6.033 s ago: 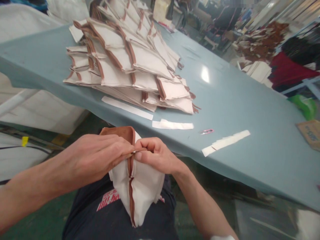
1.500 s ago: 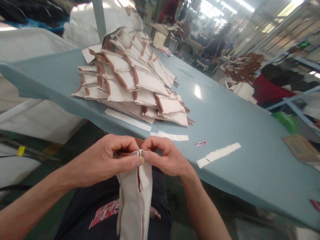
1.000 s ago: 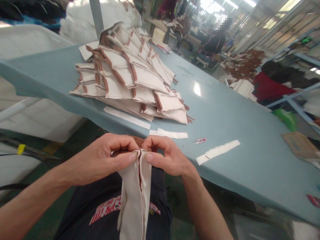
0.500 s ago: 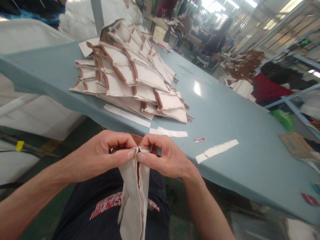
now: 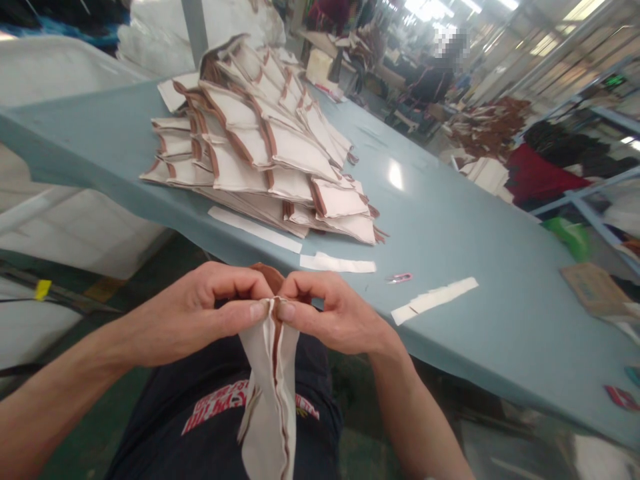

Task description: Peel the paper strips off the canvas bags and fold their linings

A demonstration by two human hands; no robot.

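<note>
A cream fabric piece (image 5: pixel 265 407) with a brown inner layer hangs down over my dark apron, its top edge pinched in both hands. My left hand (image 5: pixel 220 300) is closed on the left side of that edge, thumb in front and fingers curled behind. On the other side, my right hand (image 5: pixel 327 310) pinches the same edge, its thumb almost touching the left one. Brown shows in the slit between the two cream layers below the thumbs. A brown flap (image 5: pixel 267 273) of the piece sticks up behind my fingertips.
A tall pile of cream pieces with brown edging (image 5: pixel 240 147) stands on the blue-green table (image 5: pixel 450 240). Near its front edge lie white strips (image 5: pixel 435 300) and pink-handled thread snips (image 5: pixel 399 278). Shelving with dark and red cloth (image 5: pixel 545 167) is at right; a person (image 5: pixel 435 80) sits farther back.
The pinched edge has opened slightly, with more brown showing between the cream layers and the brown flap higher behind my fingers. Both hands keep their hold.
</note>
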